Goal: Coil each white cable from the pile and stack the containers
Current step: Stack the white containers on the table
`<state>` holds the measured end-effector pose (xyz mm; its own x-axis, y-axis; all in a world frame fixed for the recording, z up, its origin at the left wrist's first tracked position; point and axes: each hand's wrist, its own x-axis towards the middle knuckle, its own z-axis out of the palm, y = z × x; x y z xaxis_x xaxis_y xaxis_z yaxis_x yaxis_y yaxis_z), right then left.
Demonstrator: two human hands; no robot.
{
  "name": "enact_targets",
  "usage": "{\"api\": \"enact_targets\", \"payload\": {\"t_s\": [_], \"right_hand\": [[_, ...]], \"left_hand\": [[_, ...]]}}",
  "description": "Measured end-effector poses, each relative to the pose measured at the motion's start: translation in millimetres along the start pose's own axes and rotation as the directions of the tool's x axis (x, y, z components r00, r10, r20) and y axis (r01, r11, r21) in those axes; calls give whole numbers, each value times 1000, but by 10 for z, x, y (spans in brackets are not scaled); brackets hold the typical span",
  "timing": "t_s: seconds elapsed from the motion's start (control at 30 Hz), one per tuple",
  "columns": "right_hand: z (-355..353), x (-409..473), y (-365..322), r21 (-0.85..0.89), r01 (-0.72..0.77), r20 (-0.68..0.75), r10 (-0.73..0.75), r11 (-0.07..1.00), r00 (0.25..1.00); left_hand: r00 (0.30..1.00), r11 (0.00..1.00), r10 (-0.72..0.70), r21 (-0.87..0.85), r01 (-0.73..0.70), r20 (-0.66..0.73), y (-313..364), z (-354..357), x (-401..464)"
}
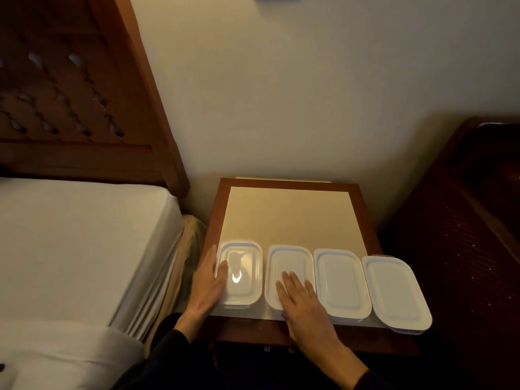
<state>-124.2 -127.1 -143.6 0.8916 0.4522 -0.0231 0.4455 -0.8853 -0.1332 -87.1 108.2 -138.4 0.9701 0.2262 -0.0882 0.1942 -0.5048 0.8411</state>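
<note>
Several white lidded containers stand in a row along the front of the bedside table (289, 215). My left hand (208, 285) grips the left side of the leftmost container (242, 274), thumb on its glossy lid. My right hand (301, 299) lies flat, fingers straight, on the lid of the second container (289, 263). A third container (342, 282) sits beside it. The rightmost container (396, 294) hangs over the table's right front corner. No loose cable is in view.
A bed with a white sheet (78, 249) and a carved wooden headboard (73, 94) stands close on the left. A wall (281, 94) is behind the table. Dark furniture (464, 235) borders the right side.
</note>
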Motion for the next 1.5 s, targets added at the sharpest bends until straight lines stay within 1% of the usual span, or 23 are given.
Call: {"api": "enact_targets", "payload": {"t_s": [0.1,0.17,0.27,0.37,0.5,0.6,0.8,0.93,1.0,1.07,1.17,1.27,1.33,1.37,1.43,1.5], "right_hand": [[43,-1,18,33,66,-160,-60,997,985],[23,10,9,71,81,-248,-61,994,967],[-79,-21,-31,130,128,-321,-80,983,944],[-230,-76,-7,150,173,-386,-103,974,917],[-437,-144,106,124,178,-417,-112,976,902],[-517,-161,224,83,181,-465,-122,980,877],[-433,-114,308,57,166,-418,-128,985,900],[-313,-36,236,5,203,-426,-181,979,886],[-268,19,166,-26,214,-424,-205,976,882],[-225,84,95,-68,221,-415,-229,973,880],[-170,135,8,-96,185,-391,-208,978,897],[-128,146,-68,-96,126,-350,-152,987,924],[-145,139,-100,-93,123,-348,-148,988,926],[-176,120,-103,-67,147,-371,-161,987,914],[-270,24,-67,88,191,-434,-135,978,891],[-353,-123,61,255,138,-474,0,957,881]], "left_hand": [[999,999,1,-48,-3,-40,-51,-37,-153],[996,994,-42,-104,35,-72,-78,-48,-226],[988,987,-92,-144,73,-127,-39,-6,-272],[988,985,-90,-157,70,-127,109,83,-290],[994,992,-44,-125,31,-103,332,307,-272],[995,985,-66,-162,53,-74,505,506,-275],[997,992,-58,-119,52,-49,644,682,-250],[998,993,-24,-116,18,-55,568,611,-250],[992,1000,-2,2,2,-123,377,575,-212],[992,986,21,164,-1,-122,172,529,-183],[996,939,90,331,-90,17,-36,490,-171],[982,897,148,402,-183,118,-113,513,-146],[972,851,168,473,-228,165,-174,551,-128],[969,827,169,509,-238,179,-206,562,-130],[969,788,170,566,-244,181,-253,572,-143],[967,748,162,615,-249,195,-265,568,-148]]}}
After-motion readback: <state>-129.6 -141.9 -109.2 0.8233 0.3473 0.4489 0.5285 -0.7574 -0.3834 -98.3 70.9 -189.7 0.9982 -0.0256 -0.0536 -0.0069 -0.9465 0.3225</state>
